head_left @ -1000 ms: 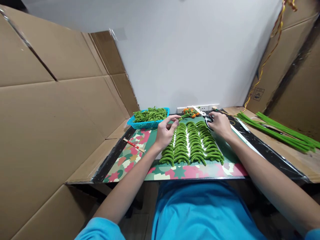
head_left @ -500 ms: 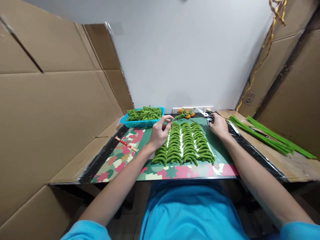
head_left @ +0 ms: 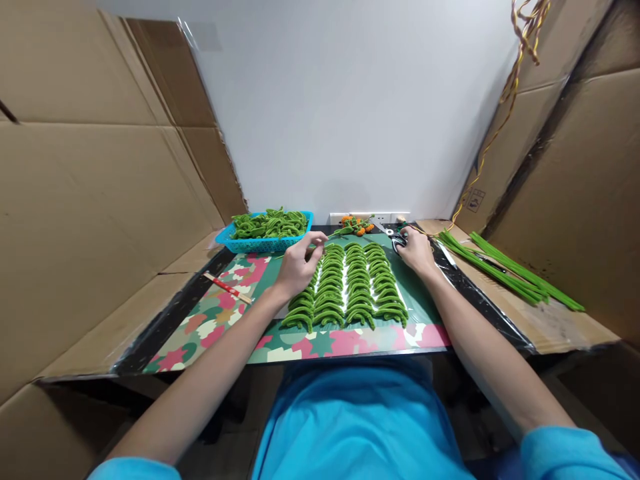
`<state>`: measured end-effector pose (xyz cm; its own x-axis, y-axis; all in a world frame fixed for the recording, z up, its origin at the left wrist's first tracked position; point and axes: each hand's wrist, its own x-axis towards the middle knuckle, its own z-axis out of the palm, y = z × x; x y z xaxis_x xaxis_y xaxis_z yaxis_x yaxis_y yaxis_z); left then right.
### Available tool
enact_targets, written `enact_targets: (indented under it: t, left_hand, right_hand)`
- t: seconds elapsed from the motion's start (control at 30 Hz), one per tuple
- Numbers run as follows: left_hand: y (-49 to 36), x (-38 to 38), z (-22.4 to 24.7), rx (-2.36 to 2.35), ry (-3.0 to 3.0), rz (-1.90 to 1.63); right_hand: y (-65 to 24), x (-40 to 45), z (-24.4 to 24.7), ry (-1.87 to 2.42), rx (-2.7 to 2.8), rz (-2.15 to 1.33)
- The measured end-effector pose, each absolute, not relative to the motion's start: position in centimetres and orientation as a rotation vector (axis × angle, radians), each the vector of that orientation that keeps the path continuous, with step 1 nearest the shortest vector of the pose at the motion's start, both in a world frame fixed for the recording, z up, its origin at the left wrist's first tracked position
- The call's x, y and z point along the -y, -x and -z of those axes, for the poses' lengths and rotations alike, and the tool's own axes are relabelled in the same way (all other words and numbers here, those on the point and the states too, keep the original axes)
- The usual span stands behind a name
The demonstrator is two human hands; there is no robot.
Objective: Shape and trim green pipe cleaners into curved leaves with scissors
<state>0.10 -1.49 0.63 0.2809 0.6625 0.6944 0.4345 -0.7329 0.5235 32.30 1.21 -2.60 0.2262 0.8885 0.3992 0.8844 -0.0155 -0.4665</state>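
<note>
Several rows of curved green fuzzy pieces [head_left: 330, 287] lie on white backing on the table mat. My left hand [head_left: 300, 265] is over the upper left of the rows, its thumb and fingers pinched on a thin green stem whose leafy end points towards an orange and green bunch [head_left: 356, 225]. At the back right, my right hand [head_left: 416, 251] has its fingers round the dark handles of the scissors [head_left: 397, 241], whose blades point to the back left.
A blue basket [head_left: 265, 245] heaped with green pieces stands at the back left. A red-wrapped stick [head_left: 227, 288] lies left. Long green stems [head_left: 505, 277] and a white-bladed tool [head_left: 447, 255] lie right. Cardboard walls flank the table.
The whole view has shifted, so the table's contents appear further left. Both hands keep nearly the same places relative to the rows and the scissors.
</note>
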Motion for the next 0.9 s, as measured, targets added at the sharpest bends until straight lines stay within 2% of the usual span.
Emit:
enact_targets:
  t: [0.9]
  left_hand:
    - [0.3, 2.1, 0.1, -1.275, -2.483, -1.412]
  right_hand:
    - [-33.8, -1.6, 3.4, 1.880, 1.726, -0.093]
